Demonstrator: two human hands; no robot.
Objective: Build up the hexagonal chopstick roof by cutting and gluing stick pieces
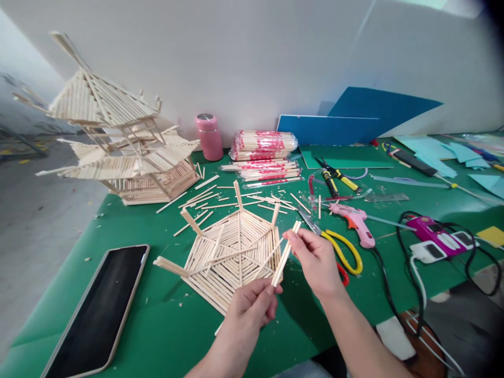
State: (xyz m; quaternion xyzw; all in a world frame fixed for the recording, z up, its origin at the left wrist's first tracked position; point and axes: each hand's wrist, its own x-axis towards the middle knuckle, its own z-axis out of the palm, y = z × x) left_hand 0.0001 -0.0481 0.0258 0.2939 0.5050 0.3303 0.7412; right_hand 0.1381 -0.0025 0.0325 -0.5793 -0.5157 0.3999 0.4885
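Note:
Between my hands is a small bundle of wooden sticks (285,255), tilted over the right edge of a web-patterned stick frame (220,247). My left hand (252,310) pinches the bundle's lower end. At its upper end, the fingers of my right hand (315,257) are closed on it. The frame lies flat on the green table, with short stick posts (191,221) rising from its corners. Part of its near right side is hidden behind my left hand and the bundle. Scissors with yellow and red handles (342,249) lie just beyond my right hand.
A pagoda-like stick model (118,142) stands at the back left, near a pink flask (209,137). Wrapped chopsticks (265,149) lie behind loose stick pieces (197,202). To the right are pliers (336,178), a pink glue gun (356,220) and a power strip (441,239). A phone (100,310) lies front left.

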